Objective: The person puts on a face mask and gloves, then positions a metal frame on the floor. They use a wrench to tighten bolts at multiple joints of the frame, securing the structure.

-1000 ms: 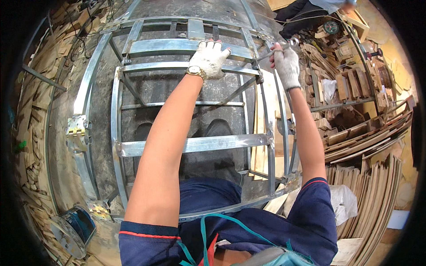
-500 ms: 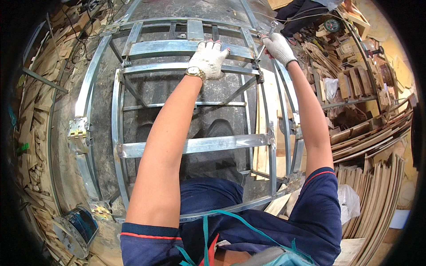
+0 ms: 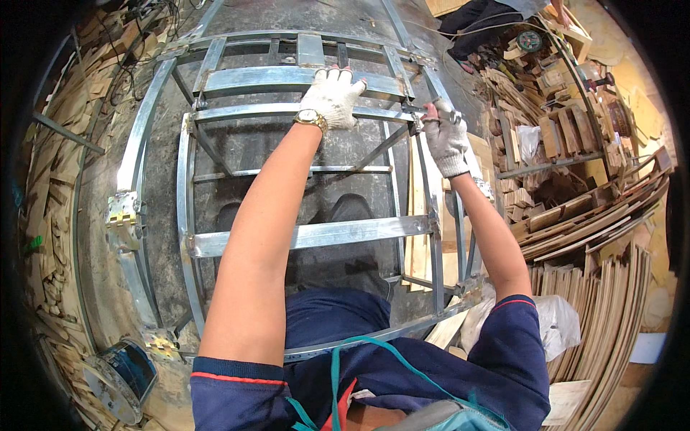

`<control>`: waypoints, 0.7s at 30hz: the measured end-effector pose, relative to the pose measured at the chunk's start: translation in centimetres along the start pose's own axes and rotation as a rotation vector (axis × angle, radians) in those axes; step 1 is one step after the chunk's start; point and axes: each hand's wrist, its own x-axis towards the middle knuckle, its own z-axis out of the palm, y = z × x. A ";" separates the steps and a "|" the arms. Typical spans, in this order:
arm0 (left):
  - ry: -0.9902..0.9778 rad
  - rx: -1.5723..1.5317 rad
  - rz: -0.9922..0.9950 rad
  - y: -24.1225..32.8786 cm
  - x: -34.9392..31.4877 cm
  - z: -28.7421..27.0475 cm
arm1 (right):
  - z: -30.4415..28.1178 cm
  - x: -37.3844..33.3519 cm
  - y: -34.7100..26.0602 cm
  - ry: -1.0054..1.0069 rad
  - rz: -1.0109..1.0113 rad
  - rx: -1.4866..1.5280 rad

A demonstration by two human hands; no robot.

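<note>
My left hand (image 3: 332, 97), in a white knit glove with the fingertips bare, rests spread on the crossbars of a welded steel frame (image 3: 316, 236). On that wrist is a gold watch (image 3: 309, 117). My right hand (image 3: 445, 141), gloved the same way, is closed around a metal wrench (image 3: 448, 111), mostly hidden by the fingers. It is at the frame's far right corner, where a crossbar joins the side rail. Whether the wrench touches the joint I cannot tell.
Brass-coloured hinge plates (image 3: 123, 219) sit on the frame's left side. A dark blue drum (image 3: 128, 370) stands at the lower left. Wood strips (image 3: 604, 323) are stacked on the right, with scrap blocks on a rack beyond. Another person's dark-clothed leg (image 3: 481, 18) shows at the top right.
My right hand has come down and nearer with the wrench, from beyond the frame's far right corner to beside it. My left hand stays on the crossbars.
</note>
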 end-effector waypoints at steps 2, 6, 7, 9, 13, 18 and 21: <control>-0.008 -0.005 0.001 0.2 -0.1 0.0 | 0.0 1.0 -0.1 0.044 0.050 0.061; 0.029 -0.003 0.005 -0.2 -0.1 0.3 | -1.0 5.0 -0.4 0.154 0.014 0.173; 0.038 0.005 0.006 -0.3 -0.2 0.7 | -1.4 6.4 -1.1 0.060 0.157 0.156; 0.055 0.014 0.014 -0.4 0.0 0.9 | -1.8 8.9 -0.3 -0.106 0.239 0.104; 0.020 0.014 0.008 -0.1 0.1 0.6 | -0.6 12.0 0.9 -0.345 0.301 0.121; -0.020 0.004 -0.011 0.1 -0.2 -0.3 | 0.8 14.3 0.5 -0.422 0.202 0.080; -0.010 0.006 -0.003 0.2 0.0 -0.1 | 1.5 15.0 1.4 -0.397 0.229 0.027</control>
